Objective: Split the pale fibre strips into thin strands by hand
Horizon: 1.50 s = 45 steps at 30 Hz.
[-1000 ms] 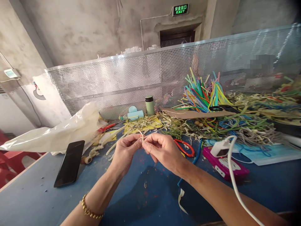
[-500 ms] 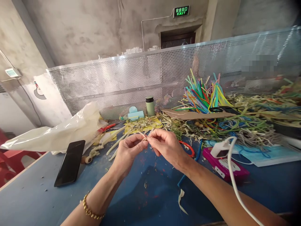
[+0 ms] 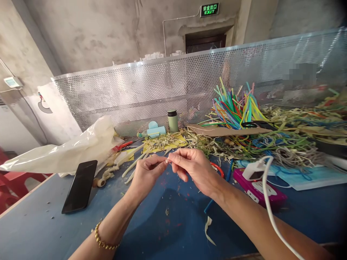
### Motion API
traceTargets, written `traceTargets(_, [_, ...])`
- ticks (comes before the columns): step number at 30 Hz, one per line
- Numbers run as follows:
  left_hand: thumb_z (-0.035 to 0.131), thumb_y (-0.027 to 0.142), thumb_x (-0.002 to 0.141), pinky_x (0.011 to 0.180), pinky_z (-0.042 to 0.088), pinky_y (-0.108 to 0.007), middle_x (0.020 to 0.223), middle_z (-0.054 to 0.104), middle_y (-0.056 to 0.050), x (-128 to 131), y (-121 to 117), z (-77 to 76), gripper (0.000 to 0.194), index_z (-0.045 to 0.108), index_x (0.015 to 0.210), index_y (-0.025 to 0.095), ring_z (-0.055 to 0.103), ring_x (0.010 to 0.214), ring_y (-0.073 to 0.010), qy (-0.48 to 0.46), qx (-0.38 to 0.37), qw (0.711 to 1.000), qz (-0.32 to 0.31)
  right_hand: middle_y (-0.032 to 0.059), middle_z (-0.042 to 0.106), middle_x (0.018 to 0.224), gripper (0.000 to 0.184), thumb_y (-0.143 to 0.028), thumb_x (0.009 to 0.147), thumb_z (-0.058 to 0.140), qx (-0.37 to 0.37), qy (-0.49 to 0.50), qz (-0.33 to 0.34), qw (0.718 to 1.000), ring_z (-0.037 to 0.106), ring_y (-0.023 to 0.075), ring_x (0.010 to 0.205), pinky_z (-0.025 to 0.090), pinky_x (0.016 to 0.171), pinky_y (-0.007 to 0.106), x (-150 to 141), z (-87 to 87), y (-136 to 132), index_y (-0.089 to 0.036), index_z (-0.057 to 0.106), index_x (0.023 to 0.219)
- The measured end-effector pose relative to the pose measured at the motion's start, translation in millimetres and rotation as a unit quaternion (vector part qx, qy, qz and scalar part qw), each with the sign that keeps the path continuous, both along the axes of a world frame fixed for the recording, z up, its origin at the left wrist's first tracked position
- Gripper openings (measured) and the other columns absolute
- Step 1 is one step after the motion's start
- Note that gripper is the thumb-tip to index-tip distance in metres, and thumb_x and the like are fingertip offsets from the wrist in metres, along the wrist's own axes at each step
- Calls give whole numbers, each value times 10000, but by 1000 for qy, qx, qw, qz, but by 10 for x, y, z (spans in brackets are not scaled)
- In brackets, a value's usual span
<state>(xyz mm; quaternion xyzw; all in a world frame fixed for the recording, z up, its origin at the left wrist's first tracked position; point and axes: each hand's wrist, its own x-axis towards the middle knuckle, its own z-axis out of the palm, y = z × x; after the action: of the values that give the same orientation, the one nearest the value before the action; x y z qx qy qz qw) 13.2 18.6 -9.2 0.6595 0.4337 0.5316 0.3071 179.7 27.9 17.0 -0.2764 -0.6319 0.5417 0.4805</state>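
Note:
Both hands meet above the blue table, fingertip to fingertip. My left hand [image 3: 146, 175] is closed in a pinch, thumb against the forefinger, with a beaded bracelet on its wrist. Pressed close to it, my right hand [image 3: 193, 166] also pinches, its other fingers curled in. Between the fingertips shows a tiny part of a pale husk-like strip [image 3: 167, 160]; the fingers hide most of it. Just beyond the hands lie yellow sheets [image 3: 177, 141] with dry plant scraps on them. Long pale strips [image 3: 135, 164] lie to the left of my left hand.
Left are a black phone [image 3: 80, 186] and a plastic bag [image 3: 89, 144]. A green flask [image 3: 172, 121] stands near the perforated metal screen [image 3: 130, 97]. Right are colourful pipe cleaners [image 3: 235, 108], tangled cords [image 3: 290, 144], a purple power strip [image 3: 260, 187] with a white cable, and a blue mask [image 3: 306, 177].
The hands stay together in nearly the same place. The pale strip that showed above the fingertips is now mostly hidden, and the right fingers have shifted slightly.

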Motion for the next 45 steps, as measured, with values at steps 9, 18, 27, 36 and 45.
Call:
traceTargets(9, [770, 272, 697, 571, 345, -226, 703, 640, -35, 43, -20, 28, 160, 733, 709, 117, 441, 561, -72, -226, -126, 964, -63, 22, 653, 742, 201, -327, 887, 590, 169, -84, -138, 972, 508, 84, 499, 406, 465, 226, 79, -40, 128, -150, 673, 935])
traceTargets(18, [736, 276, 711, 573, 331, -223, 601, 558, 9, 46, 1, 24, 167, 684, 687, 120, 426, 563, -82, -209, -114, 971, -30, 68, 696, 901, 343, -36, 765, 486, 233, -241, -192, 922, 606, 135, 676, 479, 655, 267, 84, -89, 203, -138, 651, 1048])
traceTargets(27, [605, 267, 858, 653, 429, -250, 794, 653, -24, 15, 53, -68, 199, 731, 965, 156, 542, 698, -140, 25, 66, 986, 150, 61, 702, 832, 171, -248, 889, 575, 273, -283, -139, 909, 597, 157, 701, 441, 645, 275, -25, -134, 74, -153, 718, 896])
traceTargets(36, [564, 194, 899, 863, 489, -331, 1035, 622, -90, 148, -80, -79, 359, 668, 1241, 225, 584, 965, -199, 165, 207, 959, 98, 40, 668, 757, 272, -420, 855, 628, 118, -84, -98, 985, 595, 149, 659, 452, 555, 248, -41, -154, 142, -153, 677, 842])
traceTargets(45, [536, 441, 926, 743, 478, -315, 842, 711, -88, 10, -71, 71, 380, 734, 986, 123, 620, 734, -171, -127, -63, 989, -41, -10, 565, 606, 267, -384, 847, 637, 23, -14, 42, 999, 469, 72, 478, 368, 477, 225, 78, -31, 143, -151, 653, 716])
